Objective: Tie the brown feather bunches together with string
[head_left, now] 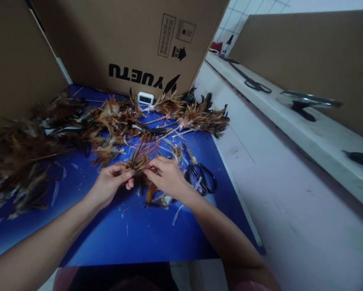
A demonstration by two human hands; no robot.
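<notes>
Between my two hands, above the middle of the blue table, is a small bunch of brown feathers (pixel 139 155). My left hand (pixel 116 180) pinches its base between thumb and fingers. From the other side, my right hand (pixel 163 171) has its thumb and fingertips closed on the bunch's right side. Loose feathers (pixel 152 194) lie just beneath and behind the hands. Black-handled scissors (pixel 204 179) rest on the table to the right of my right hand, with their blades partly hidden among feathers.
Piles of brown feathers (pixel 108 117) cover the back and left of the blue table (pixel 139 238). A small white digital device (pixel 145 98) stands before a large cardboard box (pixel 93 40). Along the right, a ledge (pixel 278 101) holds another pair of scissors (pixel 257 85) and a bottle (pixel 227 45).
</notes>
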